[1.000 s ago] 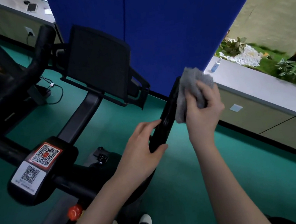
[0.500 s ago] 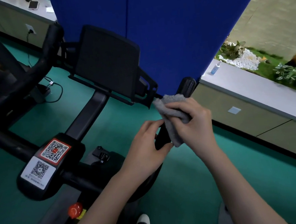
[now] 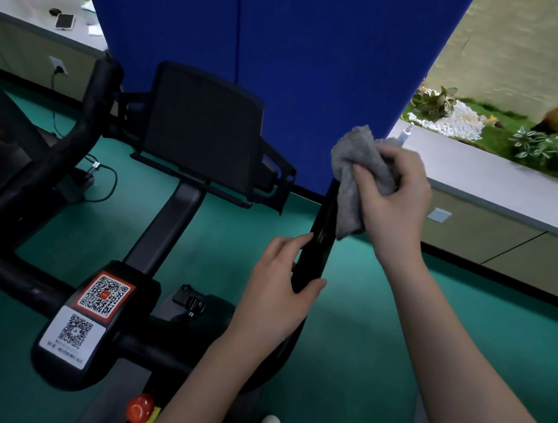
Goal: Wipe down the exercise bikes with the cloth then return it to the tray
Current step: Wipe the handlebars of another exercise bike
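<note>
Right hand (image 3: 393, 195) grips crumpled grey cloth (image 3: 352, 172), now slid back up to top end of black handlebar arm (image 3: 320, 241). Half second ago I had it low, beside left hand (image 3: 279, 289). Left hand clasps bar's lower part. I judge wiping strokes ongoing; tray unseen.
</note>
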`<action>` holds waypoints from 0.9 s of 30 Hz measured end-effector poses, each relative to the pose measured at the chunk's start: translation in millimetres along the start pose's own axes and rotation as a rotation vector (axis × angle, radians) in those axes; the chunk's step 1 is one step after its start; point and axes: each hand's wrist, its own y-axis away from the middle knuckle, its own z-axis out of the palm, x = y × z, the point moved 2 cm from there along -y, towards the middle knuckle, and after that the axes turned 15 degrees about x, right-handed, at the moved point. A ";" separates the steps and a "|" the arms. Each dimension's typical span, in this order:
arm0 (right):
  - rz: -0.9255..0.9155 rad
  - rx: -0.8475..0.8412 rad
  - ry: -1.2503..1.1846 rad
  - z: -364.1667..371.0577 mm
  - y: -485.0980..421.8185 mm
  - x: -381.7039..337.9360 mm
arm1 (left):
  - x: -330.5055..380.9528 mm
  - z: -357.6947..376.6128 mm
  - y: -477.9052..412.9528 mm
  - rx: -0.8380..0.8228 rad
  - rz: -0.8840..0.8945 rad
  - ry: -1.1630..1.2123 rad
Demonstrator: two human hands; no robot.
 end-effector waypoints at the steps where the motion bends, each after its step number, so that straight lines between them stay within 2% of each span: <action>1: 0.046 0.001 -0.032 0.1 -3.5 -1.1 | -0.6 0.1 0.6 0.000 -0.002 0.001; 5: 0.096 -0.013 -0.101 -0.1 -5.7 -4.1 | -2.6 0.6 2.8 0.003 0.005 -0.002; 13: 0.083 0.094 -0.137 -10.0 0.0 5.6 | -1.0 0.1 3.0 -0.002 0.023 -0.038; 20: 0.107 -0.047 -0.059 -6.0 19.1 7.0 | -0.2 1.2 2.3 0.002 0.005 -0.055; 27: 0.141 0.004 -0.058 -6.8 44.3 7.4 | -0.4 0.9 2.6 -0.005 0.000 -0.071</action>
